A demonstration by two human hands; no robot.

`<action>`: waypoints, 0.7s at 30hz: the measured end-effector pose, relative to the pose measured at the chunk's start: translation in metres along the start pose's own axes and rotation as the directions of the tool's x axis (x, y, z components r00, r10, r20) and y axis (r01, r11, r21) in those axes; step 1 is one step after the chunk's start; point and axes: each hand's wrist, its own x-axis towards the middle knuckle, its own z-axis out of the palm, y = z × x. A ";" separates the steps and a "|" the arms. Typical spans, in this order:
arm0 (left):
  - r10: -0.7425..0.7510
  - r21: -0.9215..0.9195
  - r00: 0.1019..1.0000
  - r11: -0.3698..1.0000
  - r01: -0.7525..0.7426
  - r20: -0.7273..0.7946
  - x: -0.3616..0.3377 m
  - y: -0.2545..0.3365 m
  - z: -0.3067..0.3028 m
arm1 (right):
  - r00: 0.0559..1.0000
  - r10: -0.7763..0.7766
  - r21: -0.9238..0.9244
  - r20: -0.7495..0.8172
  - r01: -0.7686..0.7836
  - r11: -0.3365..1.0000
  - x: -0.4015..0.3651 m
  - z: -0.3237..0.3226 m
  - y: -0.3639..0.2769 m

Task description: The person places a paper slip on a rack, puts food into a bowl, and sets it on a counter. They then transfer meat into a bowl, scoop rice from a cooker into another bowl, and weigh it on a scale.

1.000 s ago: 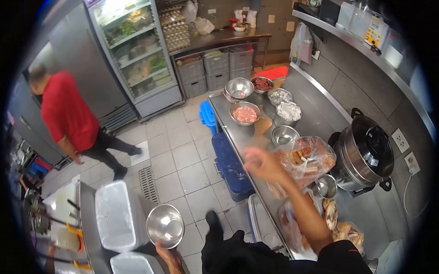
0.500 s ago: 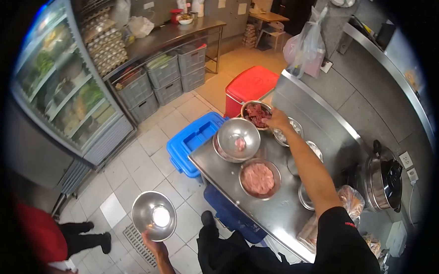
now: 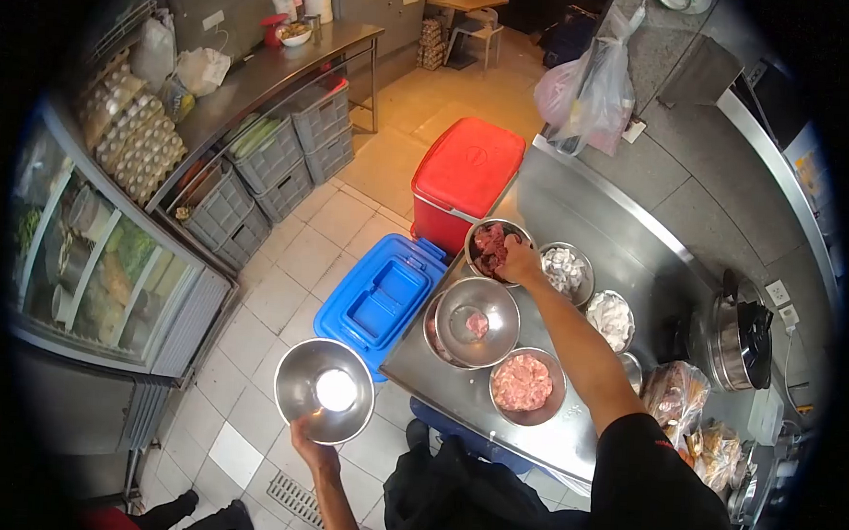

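My left hand [image 3: 317, 444] grips the rim of a steel mixing bowl [image 3: 296, 378], held out over the floor left of the table. Only a bright reflection shows inside it. My right hand [image 3: 519, 262] reaches into a bowl at the table's far edge, its fingers curled into dark red meat [image 3: 491, 242]; the fingertips are partly hidden. Nearer me, a steel bowl with a small pink meat piece [image 3: 477, 324] is stacked on another bowl. Beside it stands a bowl of pale pink meat [image 3: 522, 382]. Right of my hand are bowls of white pieces [image 3: 563, 269] and white food [image 3: 611, 320].
A red cooler [image 3: 470, 167] and a blue lidded bin [image 3: 382, 296] stand against the steel table [image 3: 553, 200]. Bagged food [image 3: 677, 393] and a large pot [image 3: 727, 348] are at right. Left are a glass-front fridge [image 3: 107, 268], grey crates [image 3: 267, 151] and a person's legs [image 3: 190, 517].
My view has shifted. My right hand has gone from the bowl's near rim further into the red meat. My left hand still holds the bowl, now closer to the blue bin.
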 end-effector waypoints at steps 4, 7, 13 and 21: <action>-0.059 -0.123 0.995 0.990 0.068 0.077 0.018 0.003 0.042 | 0.992 -0.125 0.143 0.001 0.123 0.982 0.010 0.001 0.020; -0.080 -0.116 0.988 0.989 0.096 0.130 0.019 0.019 0.076 | 0.994 -0.063 0.423 -0.093 0.097 0.901 0.010 -0.002 0.037; -0.063 -0.086 0.979 0.993 0.081 0.195 0.031 0.043 0.124 | 1.000 -0.002 0.629 -0.001 0.002 0.778 -0.001 -0.043 0.045; -0.076 0.045 0.928 0.997 0.065 0.364 0.144 0.025 0.214 | 0.997 -0.065 0.711 -0.033 0.069 0.700 0.017 -0.121 0.032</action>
